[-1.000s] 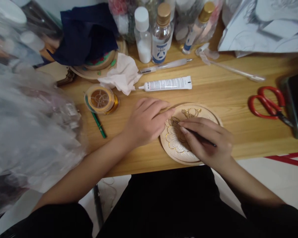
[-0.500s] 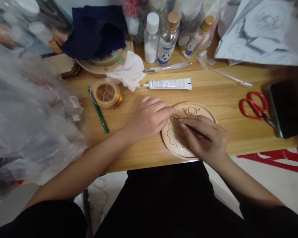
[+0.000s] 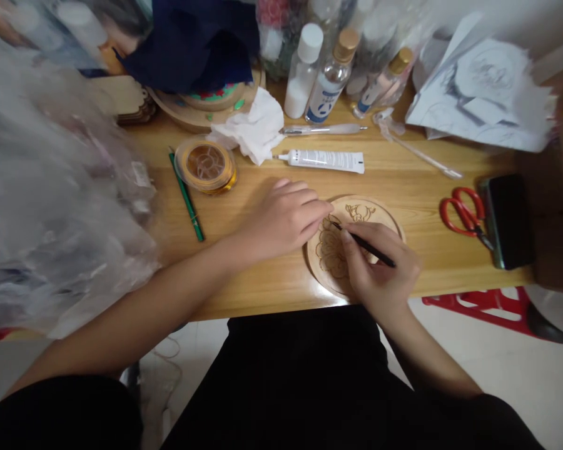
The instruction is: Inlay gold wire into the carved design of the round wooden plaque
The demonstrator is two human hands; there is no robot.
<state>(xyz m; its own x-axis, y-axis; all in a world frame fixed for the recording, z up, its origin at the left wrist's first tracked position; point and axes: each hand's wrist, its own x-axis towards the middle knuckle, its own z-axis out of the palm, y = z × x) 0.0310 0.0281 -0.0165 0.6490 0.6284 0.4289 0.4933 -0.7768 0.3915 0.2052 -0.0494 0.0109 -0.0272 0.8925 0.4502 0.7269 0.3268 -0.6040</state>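
In the head view, a round wooden board (image 3: 389, 215) with gold outlines of a flower and a smaller figure lies near the table's front edge. My right hand (image 3: 387, 256) is closed around slim black tweezers (image 3: 373, 250), their tip touching or just above the flower's upper-left outline. Whether their tips grip anything is too small to tell. My left hand (image 3: 286, 215) lies palm down at the board's left side, fingers loosely stretched, the index fingertip on its rim. Beyond it are a spool of gold wire (image 3: 205, 165) and a white glue tube (image 3: 326, 160).
A green pencil (image 3: 186, 197) and a big plastic bag (image 3: 65, 187) are at left. Behind stand bottles (image 3: 328, 81), a crumpled tissue (image 3: 258, 128) and a pen (image 3: 326, 130). Red-handled scissors (image 3: 464, 212) lie beside a dark phone (image 3: 509, 219); printed papers (image 3: 483, 94) are at back right.
The camera view has shifted and turned slightly. Both hands stay at the board, and the tweezers keep to nearly the same spot on the flower outline.
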